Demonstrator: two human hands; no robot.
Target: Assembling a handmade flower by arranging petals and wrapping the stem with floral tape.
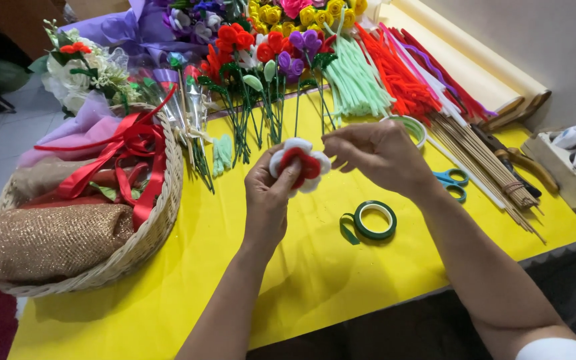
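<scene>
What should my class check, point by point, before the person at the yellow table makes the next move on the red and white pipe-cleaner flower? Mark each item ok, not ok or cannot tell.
1. Flower held firmly: ok. The left hand grips the red and white flower from below.
2. Other hand at the work: ok. The right hand pinches at the flower's edge.
3. Green tape roll in reach: ok. It lies on the yellow table just below the hands, its end loose.
4. Scissors at hand: ok, beside the right wrist.
5. Wooden sticks available: ok, bundled at right.
6. Stem already fitted to the flower: cannot tell, hidden by the left hand.
</scene>
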